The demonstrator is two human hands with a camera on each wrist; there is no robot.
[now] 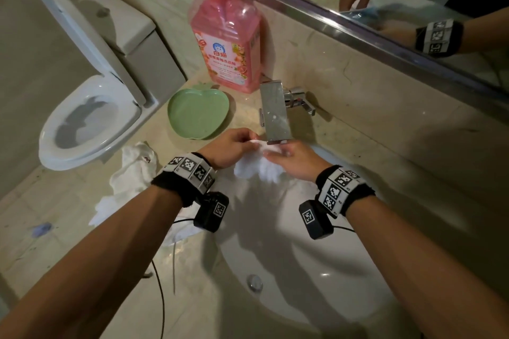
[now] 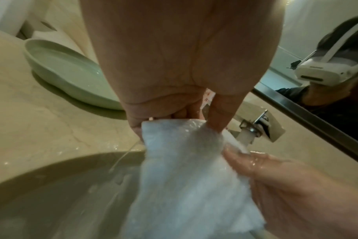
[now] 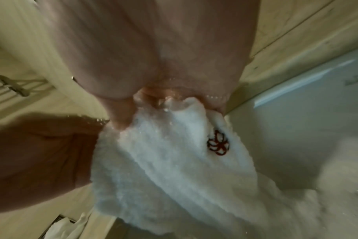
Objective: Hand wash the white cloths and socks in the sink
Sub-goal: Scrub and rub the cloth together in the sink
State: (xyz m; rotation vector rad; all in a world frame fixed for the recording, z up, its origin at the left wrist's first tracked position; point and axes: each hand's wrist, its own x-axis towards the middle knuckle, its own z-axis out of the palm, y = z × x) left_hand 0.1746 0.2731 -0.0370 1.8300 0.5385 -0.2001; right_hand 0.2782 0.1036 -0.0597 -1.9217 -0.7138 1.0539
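Both our hands pinch one white cloth (image 1: 259, 168): left hand (image 1: 230, 147) and right hand (image 1: 296, 159) grip its top edge under the faucet (image 1: 275, 114). Wet and fluffy, it bears a red flower mark (image 3: 218, 143) and hangs between our hands above the sink (image 1: 316, 270). More white cloths (image 1: 132, 173) lie left, near a green dish (image 1: 195, 114) and pink soap bottle (image 1: 225, 41).

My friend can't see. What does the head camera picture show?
Two hands, left hand and right hand, hold a white cloth under the tap over a sink. A pink soap bottle and green dish stand nearby.
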